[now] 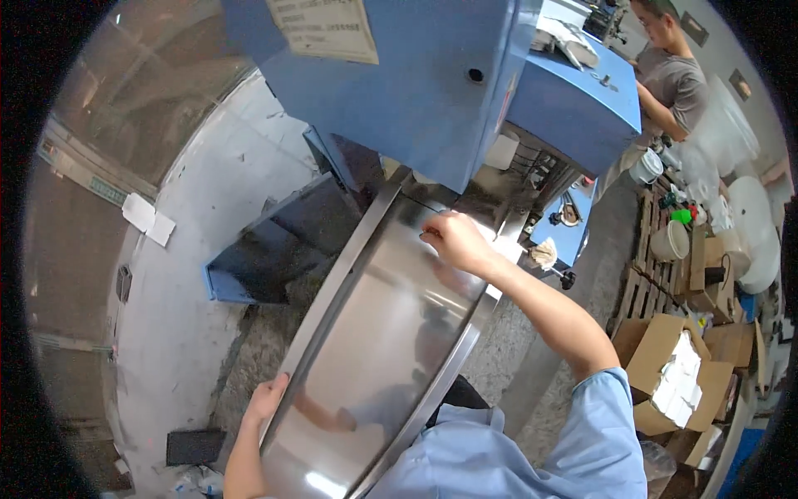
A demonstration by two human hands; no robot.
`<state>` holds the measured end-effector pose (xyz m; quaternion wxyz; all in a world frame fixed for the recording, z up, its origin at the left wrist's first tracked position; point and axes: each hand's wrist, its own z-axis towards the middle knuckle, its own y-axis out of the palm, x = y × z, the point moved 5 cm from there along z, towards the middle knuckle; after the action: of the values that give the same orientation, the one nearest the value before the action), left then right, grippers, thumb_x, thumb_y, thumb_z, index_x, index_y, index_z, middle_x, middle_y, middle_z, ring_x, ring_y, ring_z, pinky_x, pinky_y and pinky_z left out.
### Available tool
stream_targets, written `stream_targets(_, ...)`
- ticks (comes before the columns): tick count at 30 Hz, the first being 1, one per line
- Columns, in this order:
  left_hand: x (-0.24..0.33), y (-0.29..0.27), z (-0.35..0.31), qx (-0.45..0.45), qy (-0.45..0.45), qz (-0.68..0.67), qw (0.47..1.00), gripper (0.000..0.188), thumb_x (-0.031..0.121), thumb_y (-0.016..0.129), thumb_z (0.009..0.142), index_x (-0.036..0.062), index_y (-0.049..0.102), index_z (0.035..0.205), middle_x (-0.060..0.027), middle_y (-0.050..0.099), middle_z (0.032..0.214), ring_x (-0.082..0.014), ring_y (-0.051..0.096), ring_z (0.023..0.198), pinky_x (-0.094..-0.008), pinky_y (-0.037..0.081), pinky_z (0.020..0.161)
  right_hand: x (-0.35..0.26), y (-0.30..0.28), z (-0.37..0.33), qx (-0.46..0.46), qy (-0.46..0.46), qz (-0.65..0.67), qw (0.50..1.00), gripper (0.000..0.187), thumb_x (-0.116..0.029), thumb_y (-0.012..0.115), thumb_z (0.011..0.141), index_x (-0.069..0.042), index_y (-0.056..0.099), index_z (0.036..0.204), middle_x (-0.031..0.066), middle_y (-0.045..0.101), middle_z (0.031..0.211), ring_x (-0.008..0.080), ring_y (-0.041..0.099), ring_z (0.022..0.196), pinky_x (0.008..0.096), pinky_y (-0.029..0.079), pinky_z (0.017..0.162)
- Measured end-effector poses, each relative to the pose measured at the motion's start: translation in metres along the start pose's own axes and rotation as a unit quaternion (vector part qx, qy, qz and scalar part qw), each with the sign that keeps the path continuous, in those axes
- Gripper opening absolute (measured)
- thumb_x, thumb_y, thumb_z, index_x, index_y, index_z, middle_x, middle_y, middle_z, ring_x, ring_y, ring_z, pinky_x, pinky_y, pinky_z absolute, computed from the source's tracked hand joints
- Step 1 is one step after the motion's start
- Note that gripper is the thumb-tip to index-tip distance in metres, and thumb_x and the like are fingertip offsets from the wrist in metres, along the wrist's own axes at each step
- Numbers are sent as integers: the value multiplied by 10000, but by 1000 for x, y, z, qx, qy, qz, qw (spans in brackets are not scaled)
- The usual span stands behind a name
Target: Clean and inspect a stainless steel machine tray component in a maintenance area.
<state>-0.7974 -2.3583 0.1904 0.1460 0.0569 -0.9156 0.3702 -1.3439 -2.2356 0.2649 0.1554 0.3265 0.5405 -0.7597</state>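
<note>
A long stainless steel trough (pixel 370 308) with raised side rims runs from beneath the blue machine (pixel 391 91) toward my body. My left hand (pixel 264 401) is closed on the trough's left rim, near its lower end; its fingertips are partly hidden. Over the trough's far end, close to the machine, is my right hand (pixel 457 241), with its fingers curled together. Whether anything small sits between those fingers cannot be made out. The shiny metal surface mirrors my arms and body.
A dark blue-edged metal bin (pixel 274 249) stands left of the trough. To the right are an open carton (pixel 677 374) with white pieces, a wooden pallet (pixel 636 258) and a white bucket (pixel 670 241). Another person (pixel 673 83) in grey stands behind the second blue cabinet (pixel 582 96).
</note>
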Motion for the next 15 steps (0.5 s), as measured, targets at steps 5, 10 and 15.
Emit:
stream_targets(5,-12,4,14,9,6,24,1000,877,773,506,855,-68,724,978,-251,719,917,-337,703,1002,-418,512,887,37,56,30,57,72,-68,993,190,-188,676,841,-27,680,943,215,691,885,405,670,857,488,526,768)
stream_targets(10,-37,8,26,-19,-43,0,999,874,772,526,847,-65,727,997,-257,720,946,-332,697,1028,-414,508,900,41,82,56,94,68,-78,990,167,-179,668,851,-26,672,919,216,691,908,402,666,880,499,523,783)
stream_targets(15,-12,3,15,7,21,-6,1000,802,732,504,903,-42,714,929,-141,706,777,-228,700,769,-379,535,759,49,101,67,132,85,-76,985,175,-192,675,854,-25,680,909,217,692,905,403,664,887,503,520,793)
